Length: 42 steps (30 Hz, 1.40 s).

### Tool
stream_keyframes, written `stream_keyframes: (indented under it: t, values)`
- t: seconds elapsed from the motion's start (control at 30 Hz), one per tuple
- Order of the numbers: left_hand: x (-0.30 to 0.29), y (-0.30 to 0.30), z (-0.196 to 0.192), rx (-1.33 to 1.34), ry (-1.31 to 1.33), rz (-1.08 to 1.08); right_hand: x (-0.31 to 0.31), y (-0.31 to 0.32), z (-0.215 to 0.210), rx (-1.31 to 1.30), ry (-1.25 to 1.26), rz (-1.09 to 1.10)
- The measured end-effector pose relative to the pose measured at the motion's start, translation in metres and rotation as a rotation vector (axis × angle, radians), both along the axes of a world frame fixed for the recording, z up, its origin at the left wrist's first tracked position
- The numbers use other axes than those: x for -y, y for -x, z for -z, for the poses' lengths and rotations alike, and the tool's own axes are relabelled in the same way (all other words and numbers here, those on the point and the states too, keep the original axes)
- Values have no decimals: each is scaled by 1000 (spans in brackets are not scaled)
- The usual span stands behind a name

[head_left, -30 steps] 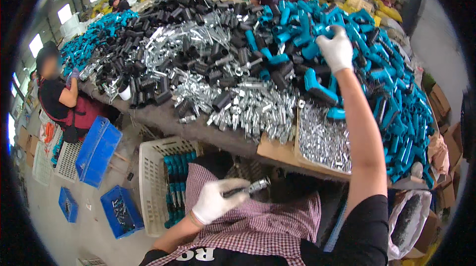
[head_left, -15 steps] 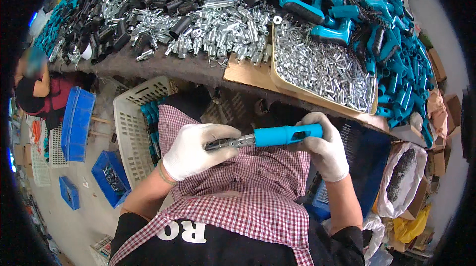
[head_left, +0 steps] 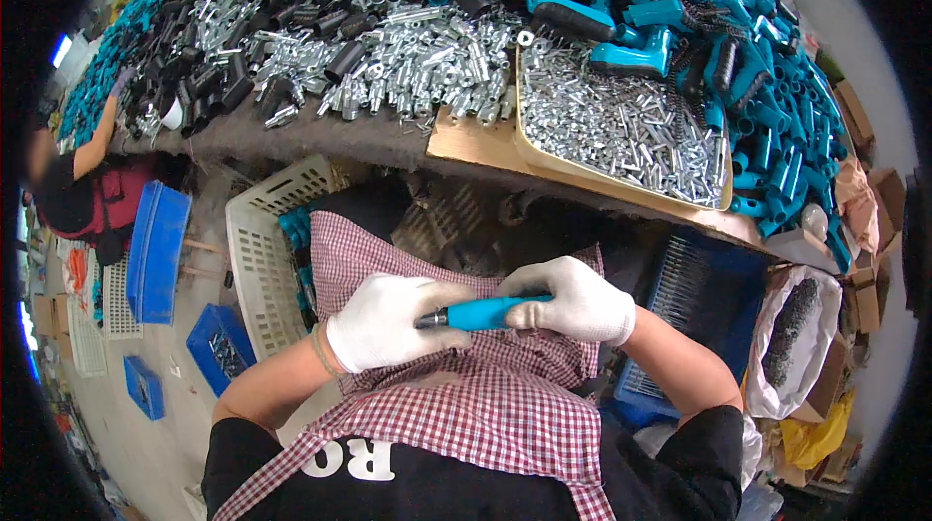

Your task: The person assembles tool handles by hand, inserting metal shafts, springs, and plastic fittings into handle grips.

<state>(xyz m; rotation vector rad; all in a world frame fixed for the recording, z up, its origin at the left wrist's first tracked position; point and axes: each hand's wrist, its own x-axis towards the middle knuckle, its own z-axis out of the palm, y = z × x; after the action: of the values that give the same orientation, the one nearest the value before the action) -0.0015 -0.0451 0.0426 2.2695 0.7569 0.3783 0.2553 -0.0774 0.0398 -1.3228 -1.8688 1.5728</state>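
A bright teal, tube-shaped plastic housing (head_left: 481, 314) with a black end piece (head_left: 433, 320) lies sideways between the person's two hands, above the lap, in front of the checked apron (head_left: 456, 414). The left hand (head_left: 383, 322), in a white knitted glove, is closed around the black end, its thumb above and fingers below. The right hand (head_left: 581, 300), gloved alike, is clamped over the opposite end of the housing, covering much of it. The hands are near each other, joined by the piece they grip.

Beyond the hands runs the edge of a grey-brown worktable (head_left: 359, 147). On its near side sits a shallow cream tray (head_left: 582, 174) filled with small silvery metal pins (head_left: 621, 133), beside a flat piece of brown cardboard (head_left: 471, 138). Left of the tray lie heaped shiny metal fittings (head_left: 427, 74) and, farther left, black tubular parts (head_left: 233, 84); to its right, teal pistol-shaped housings (head_left: 796, 133) are piled.

Below the table, a cream slatted plastic crate (head_left: 256, 268) stands to the left and a dark blue plastic crate (head_left: 714, 278) to the right, next to an open white sack (head_left: 820, 312). At far left, a co-worker's bare arm (head_left: 95, 147) reaches over the table.
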Motion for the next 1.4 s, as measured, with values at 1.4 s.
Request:
stream_keyframes:
  t: [1.4]
  values:
    - [0, -10, 11, 22, -88, -183, -36, 27, -12, 215, -1003, -291]
